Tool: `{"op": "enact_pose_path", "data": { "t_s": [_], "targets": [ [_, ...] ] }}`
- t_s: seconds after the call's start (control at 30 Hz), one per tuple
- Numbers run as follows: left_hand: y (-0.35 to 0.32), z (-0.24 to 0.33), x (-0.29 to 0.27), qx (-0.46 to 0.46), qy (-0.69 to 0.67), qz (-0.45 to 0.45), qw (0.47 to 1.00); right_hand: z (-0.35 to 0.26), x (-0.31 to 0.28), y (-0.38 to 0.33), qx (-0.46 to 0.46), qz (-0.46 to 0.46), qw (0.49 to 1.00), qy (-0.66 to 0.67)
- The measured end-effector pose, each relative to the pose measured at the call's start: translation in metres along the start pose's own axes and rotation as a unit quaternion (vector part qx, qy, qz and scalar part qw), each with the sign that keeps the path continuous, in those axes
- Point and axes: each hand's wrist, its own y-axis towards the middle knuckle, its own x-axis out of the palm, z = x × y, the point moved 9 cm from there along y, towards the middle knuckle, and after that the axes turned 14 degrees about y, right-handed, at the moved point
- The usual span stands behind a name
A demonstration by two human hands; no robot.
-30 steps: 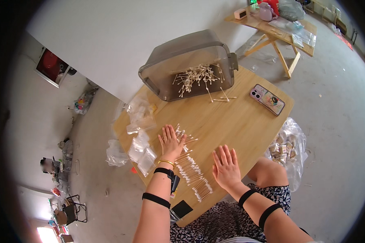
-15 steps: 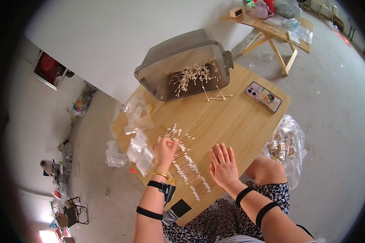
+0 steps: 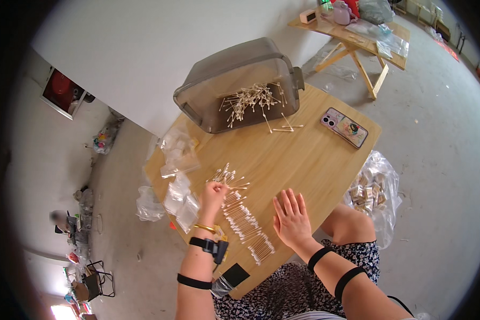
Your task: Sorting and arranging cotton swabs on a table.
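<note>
Cotton swabs (image 3: 248, 226) lie side by side in a long slanting row on the wooden table (image 3: 298, 160). At the row's far end is a loose little heap of swabs (image 3: 226, 173). My left hand (image 3: 212, 198) is at that heap, thumb and fingers pinched together; a cotton swab seems to stick out from the fingertips, partly hidden by them. My right hand (image 3: 293, 220) rests flat on the tabletop to the right of the row, fingers stretched out and holding nothing.
A grey translucent bin (image 3: 197, 114) lies on its side at the back, swabs spilling from it. Clear plastic bags (image 3: 178, 194) lie at the left edge, a phone (image 3: 344, 127) at the right. Beside my knee stands a bag of small packs (image 3: 376, 197). Farther off is a folding table (image 3: 352, 40).
My left hand has shifted slightly, and its fingers have gone from over the row's far end to the loose heap. My right hand stays flat. The view has moved a little.
</note>
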Motion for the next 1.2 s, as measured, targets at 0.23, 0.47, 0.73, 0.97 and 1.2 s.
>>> {"op": "enact_pose_path", "data": {
  "t_s": [0.23,0.47,0.73,0.97,1.2],
  "targets": [
    [0.05,0.024,-0.059,0.125,0.192,0.175,0.957,-0.002,-0.004,0.001,0.001,0.002,1.0,0.008],
    [0.065,-0.024,-0.043,0.094,0.176,0.142,0.969,-0.016,-0.003,0.004,-0.012,-0.001,0.999,0.031],
    [0.017,0.019,-0.023,0.14,0.113,0.163,0.97,-0.002,-0.002,0.002,0.002,-0.007,1.0,0.008],
    [-0.001,0.049,-0.008,0.21,0.079,0.131,0.966,0.004,-0.003,0.0,0.007,-0.012,1.0,-0.01],
    [-0.004,0.038,0.026,0.219,0.213,0.053,0.951,-0.006,-0.001,0.001,-0.001,-0.015,1.0,0.0]
  ]
}}
